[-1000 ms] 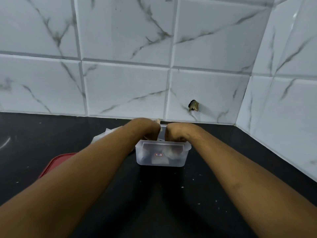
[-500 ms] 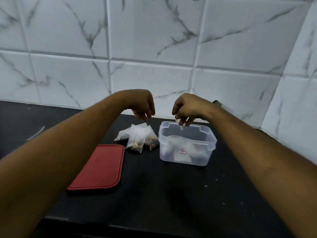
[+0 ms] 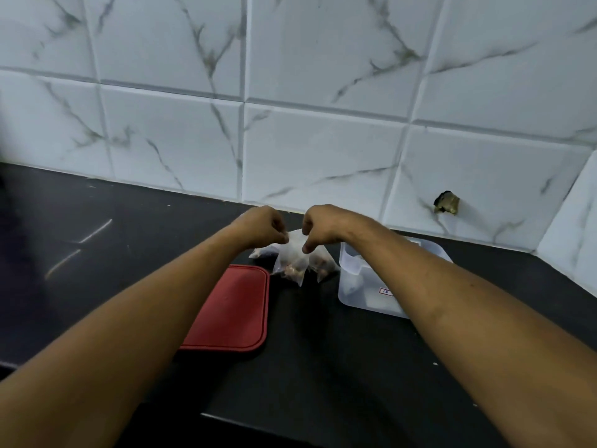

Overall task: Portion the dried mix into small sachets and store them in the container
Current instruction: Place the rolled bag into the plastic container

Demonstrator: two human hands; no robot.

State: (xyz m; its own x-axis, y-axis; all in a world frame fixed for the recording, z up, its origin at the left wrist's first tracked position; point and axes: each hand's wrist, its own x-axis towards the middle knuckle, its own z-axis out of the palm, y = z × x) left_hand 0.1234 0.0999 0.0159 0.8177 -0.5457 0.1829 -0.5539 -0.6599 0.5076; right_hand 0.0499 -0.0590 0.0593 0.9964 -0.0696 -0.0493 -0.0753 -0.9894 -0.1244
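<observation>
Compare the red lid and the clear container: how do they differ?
The red lid is opaque and lies flat, left of the sachets; the clear container is translucent, deep and open-topped, to their right. The red lid is plain; the clear container bears a small label. Both sit on the black counter.

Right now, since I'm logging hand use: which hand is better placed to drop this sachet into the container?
Probably the right. The right hand pinches the sachet on the side nearer the open container, which sits beneath that forearm. The left hand also pinches it but would have to cross over.
</observation>
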